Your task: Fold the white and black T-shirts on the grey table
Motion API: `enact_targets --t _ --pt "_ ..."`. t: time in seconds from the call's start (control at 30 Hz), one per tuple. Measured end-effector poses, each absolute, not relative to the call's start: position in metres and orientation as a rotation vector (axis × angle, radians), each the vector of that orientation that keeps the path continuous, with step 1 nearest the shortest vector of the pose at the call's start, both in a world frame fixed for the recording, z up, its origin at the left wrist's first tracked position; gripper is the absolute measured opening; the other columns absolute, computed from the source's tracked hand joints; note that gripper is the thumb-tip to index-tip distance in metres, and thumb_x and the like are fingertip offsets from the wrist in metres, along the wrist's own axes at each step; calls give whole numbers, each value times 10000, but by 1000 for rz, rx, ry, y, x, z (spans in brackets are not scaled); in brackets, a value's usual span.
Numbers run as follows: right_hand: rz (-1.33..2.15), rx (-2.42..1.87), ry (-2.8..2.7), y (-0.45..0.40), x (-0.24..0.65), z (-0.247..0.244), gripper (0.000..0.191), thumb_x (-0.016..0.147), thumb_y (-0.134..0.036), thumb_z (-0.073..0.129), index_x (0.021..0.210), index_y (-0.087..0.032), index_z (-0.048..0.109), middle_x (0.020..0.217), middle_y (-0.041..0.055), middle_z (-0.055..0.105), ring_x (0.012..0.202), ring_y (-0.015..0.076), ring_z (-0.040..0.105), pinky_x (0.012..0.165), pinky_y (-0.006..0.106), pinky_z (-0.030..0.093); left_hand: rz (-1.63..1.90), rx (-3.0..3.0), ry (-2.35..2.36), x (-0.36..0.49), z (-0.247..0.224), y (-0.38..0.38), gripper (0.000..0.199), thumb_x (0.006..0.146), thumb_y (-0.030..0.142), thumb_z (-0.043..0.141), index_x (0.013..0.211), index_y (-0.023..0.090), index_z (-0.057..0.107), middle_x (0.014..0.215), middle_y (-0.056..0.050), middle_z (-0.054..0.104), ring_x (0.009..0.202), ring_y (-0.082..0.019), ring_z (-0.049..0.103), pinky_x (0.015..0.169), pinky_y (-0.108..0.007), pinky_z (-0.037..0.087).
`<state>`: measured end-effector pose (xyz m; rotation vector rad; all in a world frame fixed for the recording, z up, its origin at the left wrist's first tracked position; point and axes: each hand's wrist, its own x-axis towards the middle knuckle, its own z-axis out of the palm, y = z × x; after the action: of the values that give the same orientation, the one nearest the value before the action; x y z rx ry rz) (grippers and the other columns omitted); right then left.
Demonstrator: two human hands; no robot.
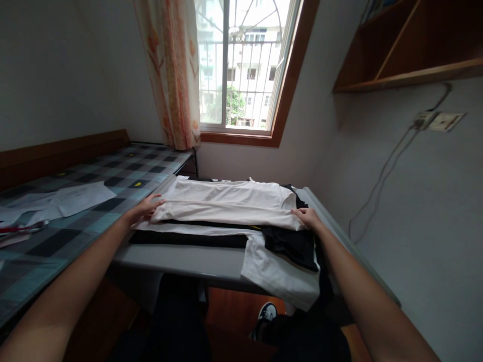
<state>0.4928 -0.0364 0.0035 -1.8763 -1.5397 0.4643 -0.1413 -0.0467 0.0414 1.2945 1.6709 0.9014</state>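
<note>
A white T-shirt [230, 193] lies on top of a layered pile of clothes, its near side folded over in a long strip. My left hand [146, 207] grips the left end of that strip between thumb and fingers. At the other end, near the sleeve, my right hand [307, 219] is closed on the fabric. Beneath lie black garments [188, 239] and another white shirt, whose sleeve [277, 269] hangs over the table's front edge. A piece of black cloth [289, 244] rests on that sleeve, just below my right hand.
The grey table [181, 259] stands below a window [245, 70]. To the left is a bed with a checked cover [124, 173] and loose papers [71, 198]. A wall shelf [411, 75] and hanging cables [381, 173] are on the right. My legs are under the table.
</note>
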Motion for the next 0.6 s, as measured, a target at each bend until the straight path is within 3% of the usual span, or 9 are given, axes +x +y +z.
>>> enact_targets --t 0.07,0.17,0.33,0.43,0.6 --pt "600 -1816 -1556 -37 497 6 260 721 -408 650 703 -161 729 687 80 707 630 210 633 565 286 476 871 1324 1547 -143 45 -56 817 662 424 763 1377 213 429 592 72 499 424 -82 444 402 -181 360" --pt "606 -1730 -1543 -37 499 7 262 736 -400 613 767 -159 713 751 91 720 660 204 633 584 283 479 870 1340 1470 -141 45 -64 660 621 383 796 1212 163 599 605 48 537 419 -61 428 377 -165 348" --pt "403 -1742 -1546 -36 493 7 257 706 -397 589 725 -157 679 715 81 695 701 208 622 624 275 454 1024 1092 1435 -134 40 -67 489 589 285 846 1036 162 690 844 -36 671 588 -126 620 514 -236 550" --pt "387 -1840 -1584 -40 493 7 284 680 -441 612 640 -163 658 613 51 644 641 194 590 566 257 408 1088 993 1462 -135 39 -66 456 528 204 881 947 148 711 930 -59 683 675 -161 667 560 -258 590" --pt "476 -1958 -1557 -47 497 10 417 695 -532 601 481 -174 580 452 20 503 505 154 490 475 256 343 1061 1082 1506 -140 42 -65 530 506 209 905 1000 137 725 771 -26 680 512 -89 585 395 -149 476"
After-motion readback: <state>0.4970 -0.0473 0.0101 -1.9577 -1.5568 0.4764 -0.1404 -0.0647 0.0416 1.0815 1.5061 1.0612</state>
